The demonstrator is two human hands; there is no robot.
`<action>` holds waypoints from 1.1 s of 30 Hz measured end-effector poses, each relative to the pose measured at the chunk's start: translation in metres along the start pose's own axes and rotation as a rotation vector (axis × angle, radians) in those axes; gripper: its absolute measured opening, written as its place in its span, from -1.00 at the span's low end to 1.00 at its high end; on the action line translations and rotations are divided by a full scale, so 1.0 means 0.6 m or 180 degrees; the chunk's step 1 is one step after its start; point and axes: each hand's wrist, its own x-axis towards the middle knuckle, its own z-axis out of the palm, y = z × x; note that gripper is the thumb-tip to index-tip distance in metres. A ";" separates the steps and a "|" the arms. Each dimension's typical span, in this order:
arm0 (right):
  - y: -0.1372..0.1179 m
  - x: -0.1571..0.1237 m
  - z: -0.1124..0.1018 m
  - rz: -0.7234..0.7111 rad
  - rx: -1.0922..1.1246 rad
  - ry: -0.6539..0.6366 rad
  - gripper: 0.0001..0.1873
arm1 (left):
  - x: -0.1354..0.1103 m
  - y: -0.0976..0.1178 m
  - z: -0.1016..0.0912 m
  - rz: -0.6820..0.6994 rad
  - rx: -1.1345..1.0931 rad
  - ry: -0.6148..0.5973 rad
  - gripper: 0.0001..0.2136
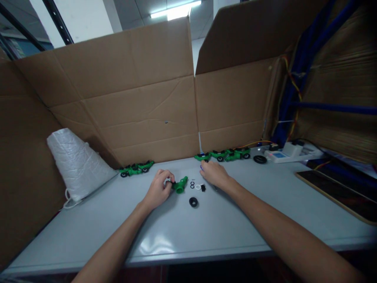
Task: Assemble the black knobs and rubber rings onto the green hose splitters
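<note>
My left hand (160, 188) is closed on the dark end of a green plastic fitting (180, 185), which has a short round opening facing me. Above the table to the right, my right hand (214, 174) has its fingers curled together, with a small blue bit showing at the fingertips; what it grips is mostly hidden. Between the hands lie small black rings (192, 184), a white ring (198, 187) and a small black part (203, 188). Closer to me sits a thick black ring (193, 202).
Green fittings with black parts lie along the back at left (136, 169) and right (232, 154). A white wrapped bundle (78, 165) leans at the left. Black rings (260, 159), a power strip (294, 151) and a dark panel (338, 194) are at the right. Cardboard walls (141, 106) enclose the table.
</note>
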 end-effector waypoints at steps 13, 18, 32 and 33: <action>-0.005 0.002 0.003 0.0003 -0.0014 0.0035 -0.64 | -0.001 0.005 0.003 -0.0051 -0.0032 0.0018 -0.72; -0.004 0.003 0.008 0.0019 -0.0025 0.0018 -0.66 | -0.002 0.005 0.005 -0.0103 0.0008 0.0057 -0.73; -0.002 0.002 0.009 0.0076 0.0032 -0.0090 -0.65 | 0.000 0.004 0.000 -0.0078 0.0138 0.0110 -0.75; -0.002 0.002 0.009 0.0078 0.0041 -0.0093 -0.65 | 0.000 0.003 0.000 -0.0078 0.0140 0.0111 -0.75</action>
